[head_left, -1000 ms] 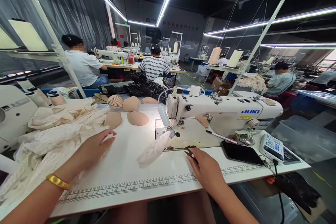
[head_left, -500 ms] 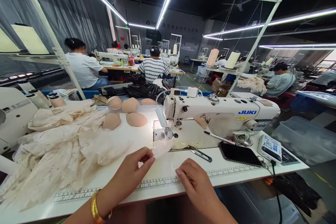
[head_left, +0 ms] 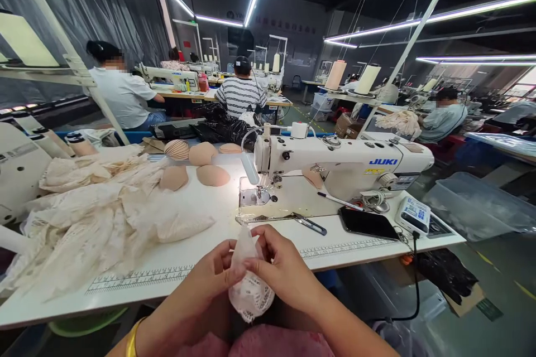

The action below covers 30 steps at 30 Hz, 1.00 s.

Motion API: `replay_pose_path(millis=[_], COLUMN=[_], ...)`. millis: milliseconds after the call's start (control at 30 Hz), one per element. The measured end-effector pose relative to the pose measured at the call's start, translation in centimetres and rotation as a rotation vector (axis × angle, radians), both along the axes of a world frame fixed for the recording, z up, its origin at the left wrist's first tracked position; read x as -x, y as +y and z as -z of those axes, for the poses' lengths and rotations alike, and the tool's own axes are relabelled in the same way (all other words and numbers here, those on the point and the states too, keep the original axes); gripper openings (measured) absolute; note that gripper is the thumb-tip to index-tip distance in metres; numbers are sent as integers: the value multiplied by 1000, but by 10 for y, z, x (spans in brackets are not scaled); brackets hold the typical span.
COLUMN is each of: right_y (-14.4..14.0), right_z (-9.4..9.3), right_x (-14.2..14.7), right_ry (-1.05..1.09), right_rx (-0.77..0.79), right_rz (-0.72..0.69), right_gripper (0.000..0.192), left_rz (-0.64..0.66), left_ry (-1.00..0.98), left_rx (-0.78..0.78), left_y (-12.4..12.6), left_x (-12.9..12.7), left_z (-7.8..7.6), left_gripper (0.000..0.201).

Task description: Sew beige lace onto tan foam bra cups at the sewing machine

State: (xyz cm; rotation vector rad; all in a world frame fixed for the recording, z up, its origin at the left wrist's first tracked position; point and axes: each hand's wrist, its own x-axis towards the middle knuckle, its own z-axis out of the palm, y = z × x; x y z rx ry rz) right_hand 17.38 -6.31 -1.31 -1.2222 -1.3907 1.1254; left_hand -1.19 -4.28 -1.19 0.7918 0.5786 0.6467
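Note:
Between both hands hangs a small white lace piece (head_left: pixel 250 293), held up at the table's front edge, its patterned lower part dangling over my lap. My left hand (head_left: pixel 218 270) pinches its left side with thumb and fingers. On the other side my right hand (head_left: pixel 278 262) grips it, thumb across the front. Just beyond stands a white sewing machine (head_left: pixel 347 159), its lit needle area (head_left: pixel 259 195) bare of fabric. A pile of cream lace fabric (head_left: pixel 109 223) covers the left of the table. Several beige bra cups (head_left: pixel 213 175) lie behind the pile.
Thread snips (head_left: pixel 310 224), a pen (head_left: pixel 340 201), a black phone (head_left: pixel 368 224) and a white box-shaped device (head_left: pixel 413 215) lie along the machine's right side. A printed ruler (head_left: pixel 142 278) runs along the table's front edge. Co-workers sit at machines beyond.
The white lace piece has come off the machine bed toward me. My right hand has moved left and now grips it together with my left hand. The view has shifted slightly.

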Motion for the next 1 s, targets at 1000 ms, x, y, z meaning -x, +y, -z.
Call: replay_pose_path(millis=[1000], right_y=[46], right_z=[24], right_x=[10], right_ry=[219], right_rx=[-8], right_rz=[311], right_gripper=[54], left_rz=[-352], left_ry=[789], left_rx=[-907], left_y=[86], left_x=[31], left_z=[-10], left_gripper=[44])
